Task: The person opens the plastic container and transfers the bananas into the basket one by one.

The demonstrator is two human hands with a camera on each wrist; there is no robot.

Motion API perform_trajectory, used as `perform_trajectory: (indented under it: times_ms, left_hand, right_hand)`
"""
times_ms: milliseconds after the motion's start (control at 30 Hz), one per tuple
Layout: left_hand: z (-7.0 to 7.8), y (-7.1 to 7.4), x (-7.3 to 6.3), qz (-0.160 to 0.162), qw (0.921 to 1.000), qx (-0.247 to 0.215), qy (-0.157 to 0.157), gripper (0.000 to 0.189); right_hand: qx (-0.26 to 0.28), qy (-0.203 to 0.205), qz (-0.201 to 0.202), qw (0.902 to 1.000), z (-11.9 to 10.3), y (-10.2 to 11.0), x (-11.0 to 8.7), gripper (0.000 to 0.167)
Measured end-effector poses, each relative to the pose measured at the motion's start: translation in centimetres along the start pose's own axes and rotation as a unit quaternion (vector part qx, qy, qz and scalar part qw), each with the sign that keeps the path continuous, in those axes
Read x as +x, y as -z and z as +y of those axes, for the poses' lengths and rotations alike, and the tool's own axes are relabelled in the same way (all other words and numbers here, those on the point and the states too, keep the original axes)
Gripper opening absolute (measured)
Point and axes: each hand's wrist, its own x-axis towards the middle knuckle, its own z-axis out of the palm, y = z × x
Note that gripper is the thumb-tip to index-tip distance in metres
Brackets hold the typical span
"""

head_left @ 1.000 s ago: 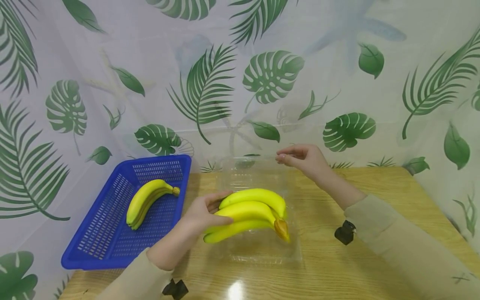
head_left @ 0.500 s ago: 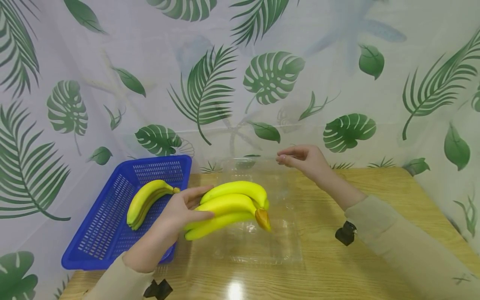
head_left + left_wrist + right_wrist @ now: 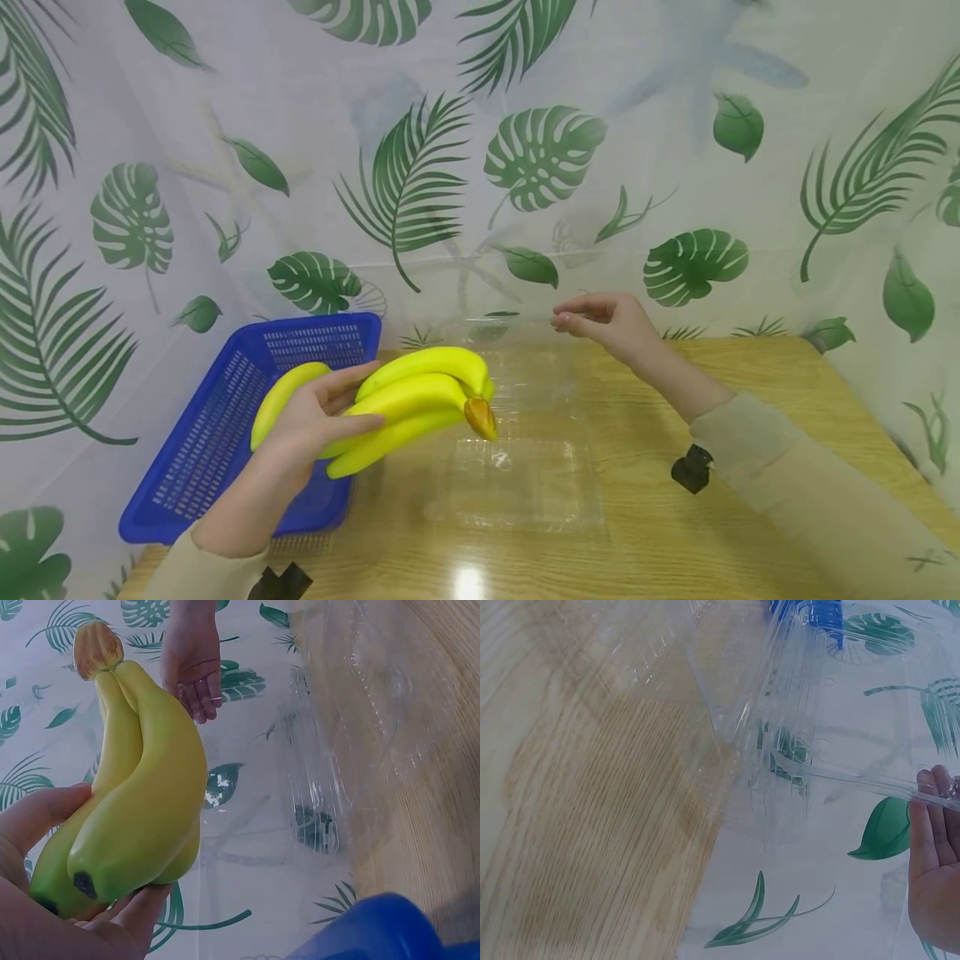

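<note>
My left hand [image 3: 307, 425] grips a bunch of bananas [image 3: 416, 396] from its left side, thumb on the near side. In the left wrist view the bunch [image 3: 142, 802] shows its brown stem up and its dark tips by my palm. It hangs between a blue basket and a clear plastic clamshell container [image 3: 592, 500], overlapping the basket's right side. My right hand [image 3: 615, 329] pinches the right corner of the container's raised lid; in the right wrist view its fingers [image 3: 924, 832] lie at the lid's clear edge. The container's base lies on the table.
The blue basket [image 3: 153, 531] stands at the left, with another bunch of bananas [image 3: 281, 400] in it, partly hidden by my left hand. A leaf-patterned white sheet [image 3: 675, 150] rises behind the wooden table [image 3: 645, 533].
My left hand has carried the bananas left, from over the container towards the basket, uncovering more of the container's base. The right hand has stayed at the lid's corner.
</note>
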Motion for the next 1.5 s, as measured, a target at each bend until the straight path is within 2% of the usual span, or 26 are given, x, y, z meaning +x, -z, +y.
perform_trajectory:
  times_ms: [333, 433, 600, 800, 1000, 1133, 1500]
  left_hand:
    - [-0.7, 2.7, -1.0, 0.032, 0.9992, 0.007, 0.025, 0.075]
    - [-0.9, 3.5, -1.2, 0.038, 0.9989, -0.005, 0.028, 0.076]
    - [-1.6, 5.0, -1.4, 0.048, 0.9983, -0.019, 0.026, 0.078]
    - [-2.6, 6.9, -1.8, 0.072, 0.9962, -0.016, 0.047, 0.082]
    - [-3.6, 8.7, -2.1, 0.085, 0.994, -0.055, 0.041, 0.083]
    - [-4.3, 9.8, -2.2, 0.092, 0.9917, -0.081, 0.038, 0.079]
    - [-5.9, 12.2, -2.4, 0.119, 0.9819, -0.133, 0.062, 0.053]
  right_hand:
    - [-0.002, 0.001, -0.001, 1.0, -0.2, 0.1, -0.1, 0.032]
    - [-0.003, -0.002, 0.0, 1.0, -0.3, 0.1, -0.1, 0.032]
    - [-0.003, -0.009, -0.002, 1.0, -0.2, 0.0, -0.2, 0.033]
    - [0.0, -0.015, -0.005, 0.9999, -0.1, 0.1, -0.1, 0.032]
    - [-0.004, -0.015, -0.007, 0.9999, -0.1, 0.2, -0.2, 0.034]
    - [-0.006, -0.013, -0.007, 0.9999, 0.1, 0.2, -0.1, 0.033]
    - [-0.007, -0.017, -0.01, 0.9998, 0.0, 0.1, -0.2, 0.034]
